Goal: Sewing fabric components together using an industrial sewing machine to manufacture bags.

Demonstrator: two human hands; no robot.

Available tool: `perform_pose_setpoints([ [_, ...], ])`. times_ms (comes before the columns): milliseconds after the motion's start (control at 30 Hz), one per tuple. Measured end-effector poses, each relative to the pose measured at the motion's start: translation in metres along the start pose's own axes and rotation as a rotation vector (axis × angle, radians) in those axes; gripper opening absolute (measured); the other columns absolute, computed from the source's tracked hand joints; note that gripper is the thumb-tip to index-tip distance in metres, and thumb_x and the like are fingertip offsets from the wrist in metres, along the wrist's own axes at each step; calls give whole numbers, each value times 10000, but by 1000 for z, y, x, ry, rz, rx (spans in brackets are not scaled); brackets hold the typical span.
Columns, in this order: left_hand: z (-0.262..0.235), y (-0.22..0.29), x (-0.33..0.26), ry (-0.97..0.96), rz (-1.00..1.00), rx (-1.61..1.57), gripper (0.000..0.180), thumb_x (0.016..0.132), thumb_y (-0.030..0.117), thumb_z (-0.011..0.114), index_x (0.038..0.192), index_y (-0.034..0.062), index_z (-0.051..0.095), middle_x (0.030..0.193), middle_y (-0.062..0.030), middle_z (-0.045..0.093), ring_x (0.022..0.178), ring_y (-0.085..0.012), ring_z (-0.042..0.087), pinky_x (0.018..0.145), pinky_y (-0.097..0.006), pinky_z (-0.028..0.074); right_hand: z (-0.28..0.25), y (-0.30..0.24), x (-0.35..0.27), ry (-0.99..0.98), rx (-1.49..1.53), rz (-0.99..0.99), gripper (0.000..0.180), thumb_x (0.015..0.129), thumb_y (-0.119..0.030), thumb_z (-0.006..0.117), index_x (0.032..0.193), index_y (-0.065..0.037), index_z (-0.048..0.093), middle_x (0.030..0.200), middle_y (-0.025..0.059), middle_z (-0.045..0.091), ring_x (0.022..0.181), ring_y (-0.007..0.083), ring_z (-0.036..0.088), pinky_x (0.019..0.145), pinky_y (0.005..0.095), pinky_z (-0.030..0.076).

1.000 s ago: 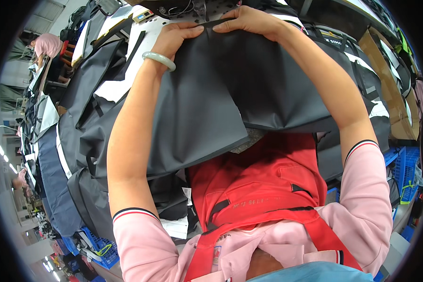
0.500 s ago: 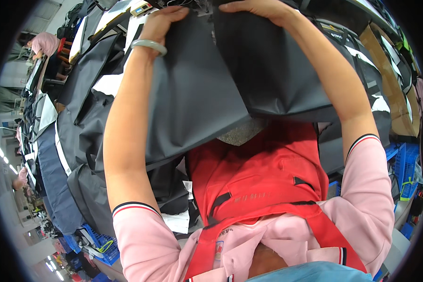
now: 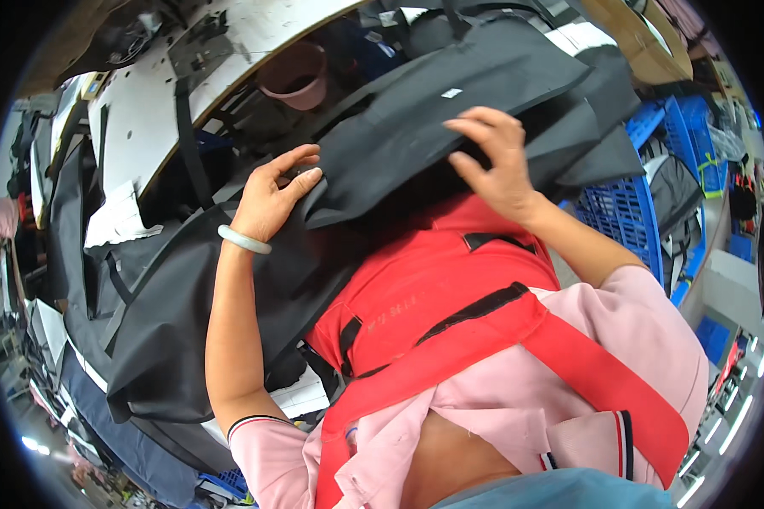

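A large sheet of dark grey fabric lies across the work surface in front of me. My left hand, with a pale green bangle on the wrist, pinches the fabric's near edge between thumb and fingers. My right hand rests flat on top of the same sheet, fingers spread, pressing it down. More dark fabric hangs down from under my left forearm. I wear a pink shirt and a red apron.
A white table top curves across the top left, with a pink bowl on it. Stacks of dark fabric pieces stand on the left. Blue plastic crates and a brown cardboard box sit on the right.
Both arms have come down from the raised reach. The grey fabric has been drawn toward me, the view has swung to the right, and my right hand now lies flat on the sheet.
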State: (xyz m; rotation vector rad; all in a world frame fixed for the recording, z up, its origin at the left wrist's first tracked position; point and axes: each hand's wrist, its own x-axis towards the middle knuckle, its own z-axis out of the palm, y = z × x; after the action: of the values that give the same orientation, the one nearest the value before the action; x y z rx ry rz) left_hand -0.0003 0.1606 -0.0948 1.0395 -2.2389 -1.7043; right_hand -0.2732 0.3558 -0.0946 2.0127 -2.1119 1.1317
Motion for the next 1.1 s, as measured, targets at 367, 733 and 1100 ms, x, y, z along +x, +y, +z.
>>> perform_pose_setpoints([
  [367, 23, 7, -3, 102, 74, 212, 304, 853, 227, 668, 1034, -17, 683, 951, -130, 710, 882, -181, 660, 820, -295, 487, -3, 74, -77, -33, 1166, 1203, 877, 825, -510, 704, 1385, 58, 341, 1319, 163, 478, 1214, 225, 459, 1016, 339, 372],
  [733, 83, 21, -18, -33, 80, 460, 300, 824, 291, 666, 1028, 75, 713, 970, -141, 703, 921, -305, 666, 830, -365, 510, 128, 33, -4, 37, 905, 849, 242, 797, -17, 586, 1011, -32, 699, 827, 59, 679, 623, 128, 617, 599, 256, 519],
  [1100, 30, 5, -66, 268, 72, 237, 245, 883, 206, 624, 954, -21, 685, 868, -179, 685, 808, -286, 668, 726, -323, 496, -134, 116, 176, 241, 107, -100, 252, 954, -59, 470, 1108, -74, 668, 990, 33, 683, 916, 160, 613, 868, 250, 457],
])
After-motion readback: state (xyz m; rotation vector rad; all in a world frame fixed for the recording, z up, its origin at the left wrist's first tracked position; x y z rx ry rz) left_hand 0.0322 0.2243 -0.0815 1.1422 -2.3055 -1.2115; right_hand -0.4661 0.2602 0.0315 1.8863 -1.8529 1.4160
